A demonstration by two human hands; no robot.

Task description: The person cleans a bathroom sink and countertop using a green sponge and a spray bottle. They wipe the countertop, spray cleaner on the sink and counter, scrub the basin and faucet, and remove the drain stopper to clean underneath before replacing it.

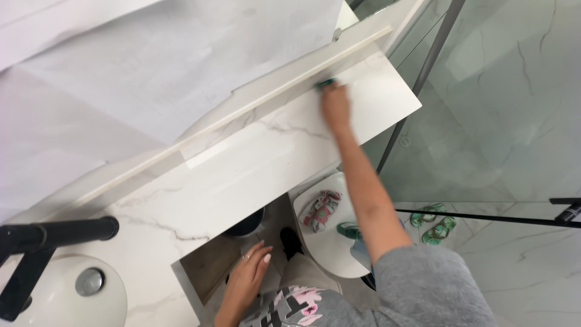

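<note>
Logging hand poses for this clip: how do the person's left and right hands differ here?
The right hand is stretched far out on the marble countertop, pressing a green sponge near the back ledge; the left hand hangs low by the counter's front edge, holding nothing. The right hand's fingers are curled over the sponge; the left hand's fingers are open and relaxed. Both are bare.

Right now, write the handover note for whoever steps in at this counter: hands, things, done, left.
Right hand: stretched out, pressing a small green sponge on the white marble-look countertop, against its raised back ledge at the far end.
Left hand: open, empty, low by the counter's front edge.
Done: cannot be judged; the surface shows no visible dirt.
Left: the stretch toward the round white basin and black tap.
</note>
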